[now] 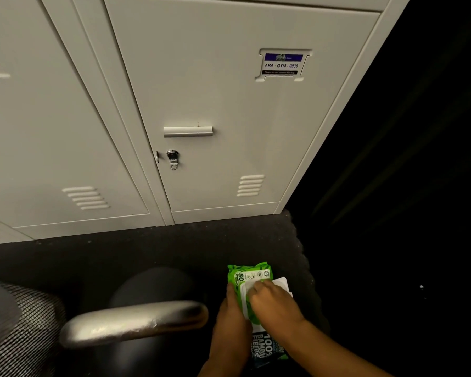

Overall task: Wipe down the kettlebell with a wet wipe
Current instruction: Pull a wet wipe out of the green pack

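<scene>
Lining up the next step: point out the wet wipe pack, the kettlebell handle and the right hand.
wet wipe pack (249, 272): head view, green top end.
kettlebell handle (133, 321): head view, middle of the silver bar.
right hand (273, 302): head view, back of hand.

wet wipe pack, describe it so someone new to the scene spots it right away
Start at the grey lockers and drop to the dark floor below the labelled door. The wet wipe pack lies there under both hands, right of the kettlebell. It is the only bright green thing in view.
</scene>
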The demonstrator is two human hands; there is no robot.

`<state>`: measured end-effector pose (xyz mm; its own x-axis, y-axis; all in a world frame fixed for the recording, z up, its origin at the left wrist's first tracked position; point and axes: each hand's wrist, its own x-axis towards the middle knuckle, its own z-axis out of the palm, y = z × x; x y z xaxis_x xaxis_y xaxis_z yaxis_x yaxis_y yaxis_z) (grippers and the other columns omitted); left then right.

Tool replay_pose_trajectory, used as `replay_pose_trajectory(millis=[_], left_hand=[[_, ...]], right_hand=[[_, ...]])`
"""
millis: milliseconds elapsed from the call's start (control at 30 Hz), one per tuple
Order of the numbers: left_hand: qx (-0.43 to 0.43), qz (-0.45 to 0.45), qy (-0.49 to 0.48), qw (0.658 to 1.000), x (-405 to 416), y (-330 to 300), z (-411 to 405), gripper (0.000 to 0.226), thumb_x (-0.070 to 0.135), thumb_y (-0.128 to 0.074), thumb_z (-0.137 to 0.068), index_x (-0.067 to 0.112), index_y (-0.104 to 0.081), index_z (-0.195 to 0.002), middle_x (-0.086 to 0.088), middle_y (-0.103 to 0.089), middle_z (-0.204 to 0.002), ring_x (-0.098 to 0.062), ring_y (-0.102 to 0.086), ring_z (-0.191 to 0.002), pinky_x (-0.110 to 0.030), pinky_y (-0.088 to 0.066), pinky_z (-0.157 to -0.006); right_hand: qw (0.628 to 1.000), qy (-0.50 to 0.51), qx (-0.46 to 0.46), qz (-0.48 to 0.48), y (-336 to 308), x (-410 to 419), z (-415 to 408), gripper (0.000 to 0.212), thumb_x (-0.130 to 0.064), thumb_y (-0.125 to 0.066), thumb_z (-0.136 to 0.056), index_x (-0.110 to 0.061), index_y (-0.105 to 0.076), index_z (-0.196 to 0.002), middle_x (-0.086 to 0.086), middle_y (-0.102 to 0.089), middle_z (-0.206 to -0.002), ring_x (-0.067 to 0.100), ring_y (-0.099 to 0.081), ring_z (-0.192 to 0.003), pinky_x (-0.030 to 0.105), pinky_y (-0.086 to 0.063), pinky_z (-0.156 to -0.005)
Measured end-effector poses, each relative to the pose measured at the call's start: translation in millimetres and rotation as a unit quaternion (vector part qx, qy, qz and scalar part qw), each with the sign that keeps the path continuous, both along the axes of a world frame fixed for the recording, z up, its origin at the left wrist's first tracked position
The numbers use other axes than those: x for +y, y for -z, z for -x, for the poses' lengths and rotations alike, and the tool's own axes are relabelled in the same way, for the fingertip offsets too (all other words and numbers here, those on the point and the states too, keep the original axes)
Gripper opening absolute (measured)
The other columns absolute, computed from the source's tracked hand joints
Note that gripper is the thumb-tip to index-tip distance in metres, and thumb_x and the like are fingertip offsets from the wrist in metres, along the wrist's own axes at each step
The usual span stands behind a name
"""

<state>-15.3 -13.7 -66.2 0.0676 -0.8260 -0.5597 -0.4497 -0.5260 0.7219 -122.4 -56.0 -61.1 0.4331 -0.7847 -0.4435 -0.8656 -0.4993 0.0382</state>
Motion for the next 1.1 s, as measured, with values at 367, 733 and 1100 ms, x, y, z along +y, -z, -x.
replay_pose_trajectory(millis=[367,733,1100], left_hand=[[0.002,0.002,0.017,1.0,-3,-5,-2,0.068,0.047,-0.041,-0.097,0.024,-0.016,-0.155,-0.008,-0.045,-0.147,-0.02,-0.05,-0.13,-0.035,-0.039,-0.111],[-0.023,-0.029,0.047,0.998,-5,-7,0,0.076,0.049,-0.043,-0.095,0.022,-0.007,-0.157,-0.012,-0.046,-0.145,-0.025,-0.05,-0.13,-0.037,-0.041,-0.108],[-0.024,-0.027,0.029,0.999,4,-13,0,0.075,0.036,-0.041,-0.093,0.024,-0.002,-0.156,-0.012,-0.038,-0.152,-0.026,-0.046,-0.133,-0.028,-0.04,-0.105]], right_hand=[[0.999,-0.018,0.029,0.014,-13,-5,-2,0.03,-0.015,-0.068,-0.08,-0.002,-0.065,-0.106,0.018,-0.065,-0.101,0.031,-0.063,-0.094,0.04,-0.053,-0.074],[0.996,-0.047,0.005,0.08,-14,12,11,0.014,-0.02,-0.073,-0.057,-0.013,-0.069,-0.068,0.005,-0.06,-0.061,0.017,-0.058,-0.051,0.031,-0.046,-0.04],[0.998,0.015,-0.05,0.047,-85,-15,-2,0.025,-0.008,-0.036,-0.098,-0.007,-0.046,-0.12,0.015,-0.051,-0.12,0.029,-0.055,-0.106,0.036,-0.046,-0.082]])
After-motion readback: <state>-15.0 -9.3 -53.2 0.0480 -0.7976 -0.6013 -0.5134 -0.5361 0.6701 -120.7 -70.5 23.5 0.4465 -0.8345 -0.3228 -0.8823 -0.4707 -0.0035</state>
